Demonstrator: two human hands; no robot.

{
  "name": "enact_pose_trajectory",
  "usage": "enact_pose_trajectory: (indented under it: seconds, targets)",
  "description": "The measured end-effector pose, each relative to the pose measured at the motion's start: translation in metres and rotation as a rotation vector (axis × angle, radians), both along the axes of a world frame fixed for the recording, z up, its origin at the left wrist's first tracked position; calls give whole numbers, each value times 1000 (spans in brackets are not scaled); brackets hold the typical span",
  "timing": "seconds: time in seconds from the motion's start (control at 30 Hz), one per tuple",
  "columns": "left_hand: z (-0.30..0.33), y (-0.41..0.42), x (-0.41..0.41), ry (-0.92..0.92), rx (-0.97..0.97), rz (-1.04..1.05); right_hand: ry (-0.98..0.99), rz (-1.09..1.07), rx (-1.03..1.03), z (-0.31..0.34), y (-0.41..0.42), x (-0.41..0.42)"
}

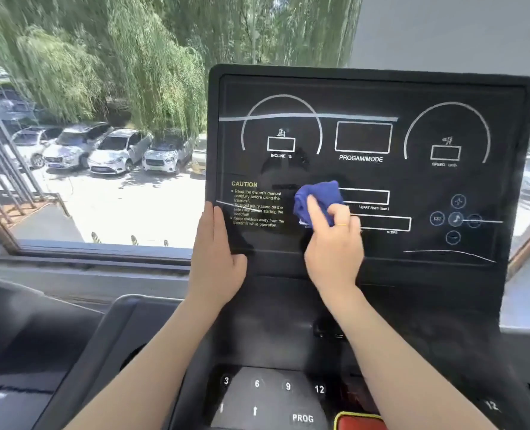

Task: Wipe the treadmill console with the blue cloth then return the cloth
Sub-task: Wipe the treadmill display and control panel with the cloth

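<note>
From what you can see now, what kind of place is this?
Probably an upper-floor gym or exercise room. The right hand wipes a treadmill console with a blue cloth, and the window beside it looks down on parked cars.

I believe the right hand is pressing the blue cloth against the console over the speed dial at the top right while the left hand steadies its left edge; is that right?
Not quite. In the head view the right hand presses the blue cloth on the console near the lower middle, just right of the caution text, not over the speed dial. The left hand does steady the left edge.
</note>
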State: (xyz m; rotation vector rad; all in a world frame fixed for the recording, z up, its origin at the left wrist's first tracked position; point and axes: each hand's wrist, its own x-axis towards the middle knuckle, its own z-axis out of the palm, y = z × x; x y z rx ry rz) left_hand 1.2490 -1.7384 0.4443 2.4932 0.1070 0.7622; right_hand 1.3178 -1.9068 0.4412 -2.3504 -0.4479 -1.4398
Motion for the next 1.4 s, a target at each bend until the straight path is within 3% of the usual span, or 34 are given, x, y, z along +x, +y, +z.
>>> enact_pose_trajectory:
  seconds: [0.13, 0.2, 0.4, 0.47, 0.63, 0.7, 0.77, 0.87, 0.93, 1.07, 1.13, 1.2, 1.3, 1.4]
  targets:
    - [1, 9, 0, -31, -20, -22, -48, 239, -425, -33, 40, -19]
    - [2, 13, 2, -63, 2, -19, -78, 260, -468, -17, 33, -6]
    - [17, 20, 9, -48, 46, -15, -80, -9, 5, 57, 12, 35]
    - [24, 25, 13, -42, 57, -54, -66, -19, 43, 57, 27, 32]
    - [31, 40, 22, 0, 132, -99, -137, 214, -428, 31, 45, 20]
    - [32, 44, 21, 24, 213, -115, -199, 221, -517, 46, 28, 31]
    - [33, 49, 21, 36, 300, -126, -172, 111, -356, 66, 9, 45]
    - [35, 59, 21, 64, 434, -120, -60, -54, 79, 78, 15, 46]
    - [34, 62, 22, 64, 506, -107, -61, -17, 53, 62, 45, 35]
    - [33, 63, 25, 83, 522, -93, -82, 258, -388, 41, 76, 17]
    - [35, 63, 24, 55, 539, -70, -103, 265, -446, 56, 65, 29]
    - [38, 62, 22, 48, 560, -59, -91, 152, -283, 81, 49, 45]
    - [42, 60, 19, 82, 537, -63, 78, -22, 48, 114, 35, 57]
    - [41, 61, 19, 16, 533, -58, 106, -32, 112, 101, 53, 43]
